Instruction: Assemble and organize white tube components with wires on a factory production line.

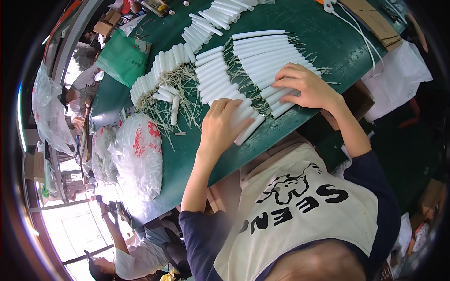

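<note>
Slim white tubes with thin wire leads at their ends lie side by side in rows on a green table. My left hand (218, 127) is over the near end of the middle row of tubes (213, 72), fingers and thumb apart and touching them. Over the near end of the right-hand row of tubes (262, 54) lies my right hand (305, 87), its curved fingers and thumb spread across several tubes. Both hands are open, and neither lifts a tube. Pale wires (247, 86) run between these two rows. My palms hide some of the tubes.
More tubes (164, 63) with tangled wires lie left, and another row (211, 21) stretches behind. Clear plastic bags (138, 154) and a green bag (123, 58) occupy the left side. A white cable (358, 28) and cardboard (370, 21) are far right. Another person (140, 255) sits at lower left.
</note>
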`<state>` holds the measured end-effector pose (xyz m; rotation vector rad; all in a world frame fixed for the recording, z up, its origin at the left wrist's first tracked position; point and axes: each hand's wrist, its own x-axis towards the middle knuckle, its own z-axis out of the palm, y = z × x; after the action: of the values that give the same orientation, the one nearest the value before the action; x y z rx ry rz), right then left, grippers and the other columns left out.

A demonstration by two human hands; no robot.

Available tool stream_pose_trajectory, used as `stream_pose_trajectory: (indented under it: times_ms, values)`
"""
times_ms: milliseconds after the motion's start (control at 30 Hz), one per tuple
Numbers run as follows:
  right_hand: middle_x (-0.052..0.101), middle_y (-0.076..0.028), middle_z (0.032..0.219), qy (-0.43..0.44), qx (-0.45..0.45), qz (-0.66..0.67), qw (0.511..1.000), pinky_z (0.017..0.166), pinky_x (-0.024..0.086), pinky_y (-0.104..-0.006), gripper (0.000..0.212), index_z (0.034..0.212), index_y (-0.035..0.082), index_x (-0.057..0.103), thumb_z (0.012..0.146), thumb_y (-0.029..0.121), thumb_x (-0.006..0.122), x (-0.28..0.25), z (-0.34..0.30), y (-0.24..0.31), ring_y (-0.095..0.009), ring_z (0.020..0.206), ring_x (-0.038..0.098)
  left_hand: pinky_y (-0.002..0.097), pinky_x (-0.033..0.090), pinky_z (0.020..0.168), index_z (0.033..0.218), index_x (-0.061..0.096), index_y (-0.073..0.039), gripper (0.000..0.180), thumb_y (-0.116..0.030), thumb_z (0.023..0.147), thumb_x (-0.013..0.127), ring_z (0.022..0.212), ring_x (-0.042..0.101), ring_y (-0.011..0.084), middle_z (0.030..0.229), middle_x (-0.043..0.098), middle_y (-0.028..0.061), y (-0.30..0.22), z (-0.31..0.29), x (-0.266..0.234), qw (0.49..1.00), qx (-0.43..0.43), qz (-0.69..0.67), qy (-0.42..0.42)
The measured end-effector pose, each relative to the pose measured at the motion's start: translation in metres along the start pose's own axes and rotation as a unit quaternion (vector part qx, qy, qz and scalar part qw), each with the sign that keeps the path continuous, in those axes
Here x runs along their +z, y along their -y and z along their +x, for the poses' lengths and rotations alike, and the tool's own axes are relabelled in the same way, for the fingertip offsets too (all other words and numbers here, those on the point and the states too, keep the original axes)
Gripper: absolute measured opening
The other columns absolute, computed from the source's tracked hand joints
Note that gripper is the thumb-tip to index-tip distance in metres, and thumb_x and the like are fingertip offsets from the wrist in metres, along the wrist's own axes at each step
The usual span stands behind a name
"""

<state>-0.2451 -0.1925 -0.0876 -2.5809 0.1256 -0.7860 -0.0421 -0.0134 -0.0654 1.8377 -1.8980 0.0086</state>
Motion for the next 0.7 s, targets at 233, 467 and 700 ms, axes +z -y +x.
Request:
stream_pose_trajectory:
  times_ms: [233, 467, 700]
  values:
    - [0.057, -0.006, 0.1, -0.004, 0.016, 0.031, 0.999, 0.085, 0.045, -0.0337, 0.036, 0.098, 0.005, 0.064, 0.065, 0.009, 0.076, 0.004, -0.002, -0.001, -0.025, 0.098, 0.053, 0.0371, 0.048, 0.075, 0.102, 0.061, -0.004, 0.039, -0.029, 0.075, 0.073, 0.086, 0.056, 0.0275, 0.092, 0.056, 0.0102, -0.002, -0.002, 0.011, 0.999, -0.043, 0.029, -0.003]
    - [0.057, -0.008, 0.102, -0.059, -0.039, -0.016, 0.997, 0.085, 0.045, -0.0362, 0.043, 0.104, 0.006, 0.061, 0.064, 0.01, 0.077, 0.005, -0.001, 0.003, -0.028, 0.098, 0.053, 0.0383, 0.042, 0.078, 0.101, 0.059, -0.004, 0.039, -0.028, 0.073, 0.073, 0.084, 0.052, 0.0281, 0.091, 0.056, 0.0089, -0.001, 0.0, 0.012, 0.997, -0.022, 0.033, -0.062]
    - [0.058, -0.009, 0.098, -0.089, -0.071, -0.043, 0.993, 0.081, 0.046, -0.0375, 0.037, 0.099, 0.004, 0.063, 0.064, 0.009, 0.076, -0.007, 0.001, 0.004, -0.029, 0.095, 0.053, 0.0407, 0.041, 0.078, 0.098, 0.06, -0.003, 0.027, -0.021, 0.079, 0.067, 0.087, 0.054, 0.0305, 0.091, 0.06, 0.0126, 0.045, 0.003, -0.022, 0.973, -0.083, 0.095, -0.195]
